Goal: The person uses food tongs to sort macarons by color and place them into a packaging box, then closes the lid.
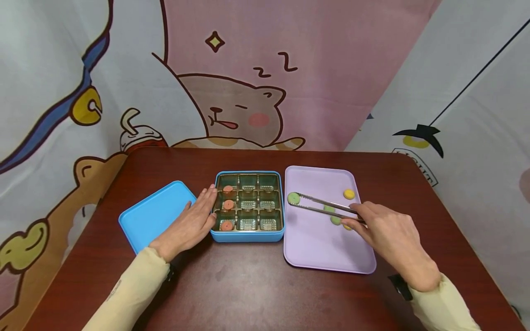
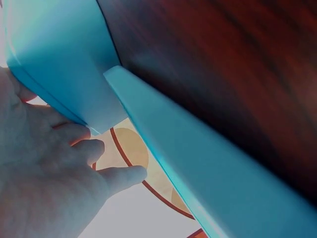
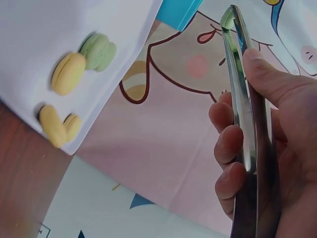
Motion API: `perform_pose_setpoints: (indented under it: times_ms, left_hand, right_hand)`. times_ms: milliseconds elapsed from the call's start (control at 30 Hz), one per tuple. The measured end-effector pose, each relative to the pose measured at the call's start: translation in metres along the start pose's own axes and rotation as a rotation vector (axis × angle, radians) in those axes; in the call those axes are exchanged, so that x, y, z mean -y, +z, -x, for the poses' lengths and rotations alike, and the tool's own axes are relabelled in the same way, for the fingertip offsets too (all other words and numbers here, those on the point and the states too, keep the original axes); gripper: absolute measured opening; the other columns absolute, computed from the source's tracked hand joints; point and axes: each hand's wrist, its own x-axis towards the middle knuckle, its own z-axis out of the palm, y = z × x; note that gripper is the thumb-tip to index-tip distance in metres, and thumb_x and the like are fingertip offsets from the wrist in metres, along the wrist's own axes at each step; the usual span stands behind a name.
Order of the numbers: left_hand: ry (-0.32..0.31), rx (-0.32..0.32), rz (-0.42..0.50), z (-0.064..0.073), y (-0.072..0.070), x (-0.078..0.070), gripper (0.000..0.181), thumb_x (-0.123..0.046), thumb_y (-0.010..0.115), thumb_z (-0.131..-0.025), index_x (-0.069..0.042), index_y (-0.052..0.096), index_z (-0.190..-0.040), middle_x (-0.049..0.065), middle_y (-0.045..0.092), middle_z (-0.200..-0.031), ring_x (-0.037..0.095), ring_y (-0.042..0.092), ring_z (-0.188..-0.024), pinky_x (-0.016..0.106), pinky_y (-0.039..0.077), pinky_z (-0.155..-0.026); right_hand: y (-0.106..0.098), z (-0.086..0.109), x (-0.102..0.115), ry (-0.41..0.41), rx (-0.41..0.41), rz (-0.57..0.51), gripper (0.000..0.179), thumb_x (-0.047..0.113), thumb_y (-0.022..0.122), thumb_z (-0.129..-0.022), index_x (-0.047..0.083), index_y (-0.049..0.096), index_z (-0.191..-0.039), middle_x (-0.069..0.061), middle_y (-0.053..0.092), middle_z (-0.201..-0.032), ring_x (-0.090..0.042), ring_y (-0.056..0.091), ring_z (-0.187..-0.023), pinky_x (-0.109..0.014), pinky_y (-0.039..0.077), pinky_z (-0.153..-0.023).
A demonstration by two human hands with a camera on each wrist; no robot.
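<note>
My right hand (image 1: 391, 234) grips metal tongs (image 3: 263, 163), thumb on one arm and curled fingers on the other. A green macaron (image 1: 293, 198) is pinched at the tongs' tips, over the left edge of the lilac tray (image 1: 319, 250). On that tray lie more green macarons (image 3: 98, 52) and yellow macarons (image 3: 68, 73), partly hidden by the tongs and hand in the head view. My left hand (image 1: 194, 218), fingers extended, rests against the left side of a blue box (image 1: 247, 236). Its gold divided insert holds orange macarons (image 1: 228, 204) in the left column's compartments.
Left of the box lies a blue lid (image 1: 155, 216), partly beneath my left forearm in the head view. The tray stands close beside the box on a dark wooden table (image 1: 248, 285). A cartoon-printed cloth (image 1: 331, 69) hangs behind the table.
</note>
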Motion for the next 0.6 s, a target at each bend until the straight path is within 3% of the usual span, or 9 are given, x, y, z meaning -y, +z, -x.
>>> perform_pose_setpoints:
  times_ms: [233, 433, 600]
  left_hand:
    - [-0.002, 0.002, -0.008, -0.001, -0.001, -0.001, 0.065, -0.027, 0.040, -0.111, -0.001, 0.015, -0.165, 0.013, 0.007, -0.173, 0.035, 0.011, -0.158, 0.070, 0.018, -0.118]
    - [-0.002, 0.006, -0.004, 0.000, -0.001, 0.000, 0.065, -0.027, 0.040, -0.111, -0.001, 0.014, -0.165, 0.012, 0.007, -0.173, 0.034, 0.009, -0.158, 0.070, 0.017, -0.118]
    - [0.008, 0.004, -0.004, 0.000, -0.001, 0.001, 0.066, -0.027, 0.040, -0.111, -0.001, 0.013, -0.165, 0.012, 0.006, -0.173, 0.034, 0.009, -0.158, 0.070, 0.017, -0.118]
  right_hand:
    - [0.003, -0.005, 0.008, -0.036, 0.008, -0.044, 0.051, 0.062, 0.059, -0.098, 0.014, 0.072, -0.095, 0.009, 0.058, -0.070, -0.007, 0.048, -0.054, -0.027, 0.034, -0.040]
    - [0.008, -0.011, 0.018, -0.058, 0.032, -0.066, 0.050, 0.061, 0.059, -0.099, 0.014, 0.075, -0.100, 0.010, 0.061, -0.072, -0.006, 0.051, -0.057, -0.026, 0.037, -0.042]
    - [0.010, -0.017, 0.026, -0.082, 0.053, -0.079, 0.037, 0.049, 0.076, -0.091, 0.014, 0.073, -0.101, 0.011, 0.059, -0.071, -0.004, 0.048, -0.056, -0.024, 0.036, -0.043]
